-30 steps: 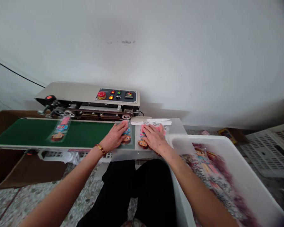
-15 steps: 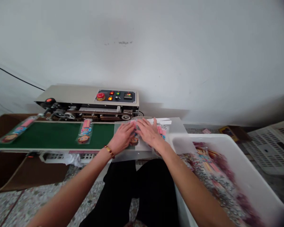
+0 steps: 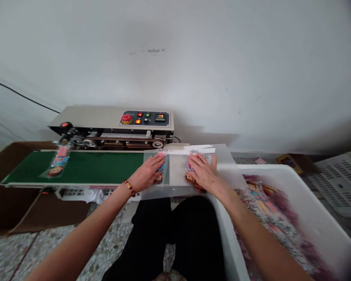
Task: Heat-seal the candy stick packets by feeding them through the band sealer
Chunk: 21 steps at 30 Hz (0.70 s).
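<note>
My left hand (image 3: 148,171) lies nearly flat, fingers stretched, over a clear plastic packet (image 3: 160,177) with a cartoon figure in it, on the translucent sheet at the belt's right end. The packet's top edge points toward the sealing machine (image 3: 114,125). To the right, my right hand (image 3: 204,171) rests with fingers spread on similar packets (image 3: 190,177), apparently a pile, with metal rings showing at the top. My palm hides most of them. Another packet (image 3: 60,160) lies tilted on the green conveyor belt (image 3: 105,168), near the left end of the machine.
A white tub (image 3: 283,171) at my right holds many packets (image 3: 263,203). An open cardboard box (image 3: 32,214) stands below the belt's left end. White plastic crates (image 3: 339,179) are at far right. The machine's panel has a red stop button (image 3: 126,119).
My hands have moved apart, the right one sliding right onto the pile. The belt packet has travelled left, and the one formerly at the belt's left end is gone from view.
</note>
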### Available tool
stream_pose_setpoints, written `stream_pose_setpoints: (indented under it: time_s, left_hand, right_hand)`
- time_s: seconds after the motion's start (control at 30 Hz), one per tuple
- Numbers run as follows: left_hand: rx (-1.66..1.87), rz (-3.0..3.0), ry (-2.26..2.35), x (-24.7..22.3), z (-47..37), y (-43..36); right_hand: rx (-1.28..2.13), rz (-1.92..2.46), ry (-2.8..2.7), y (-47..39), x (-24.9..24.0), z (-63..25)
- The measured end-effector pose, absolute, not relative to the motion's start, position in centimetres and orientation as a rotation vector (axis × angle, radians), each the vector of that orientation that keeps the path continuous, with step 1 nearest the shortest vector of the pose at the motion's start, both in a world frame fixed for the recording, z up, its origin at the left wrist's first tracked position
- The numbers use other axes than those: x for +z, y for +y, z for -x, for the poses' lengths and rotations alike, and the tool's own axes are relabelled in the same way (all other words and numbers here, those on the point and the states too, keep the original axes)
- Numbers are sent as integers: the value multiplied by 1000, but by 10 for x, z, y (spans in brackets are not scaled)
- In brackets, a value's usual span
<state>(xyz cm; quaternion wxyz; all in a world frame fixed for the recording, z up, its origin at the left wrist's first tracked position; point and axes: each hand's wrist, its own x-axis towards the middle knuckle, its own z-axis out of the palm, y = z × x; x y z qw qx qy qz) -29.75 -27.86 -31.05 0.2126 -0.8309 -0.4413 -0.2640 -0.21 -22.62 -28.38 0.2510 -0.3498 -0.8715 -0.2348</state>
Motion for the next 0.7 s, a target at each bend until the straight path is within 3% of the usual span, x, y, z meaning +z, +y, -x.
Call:
stream_pose_setpoints:
  time_s: [0.33,0.7]
  left_hand:
    - [-704,2205,-1157,-326,284,-276]
    - [-675,2184,-1187,-331,282,-275]
  right_hand:
    - [-281,958,-2427,-216,-236,87]
    - [-312,980,-2456,-206,-237,104]
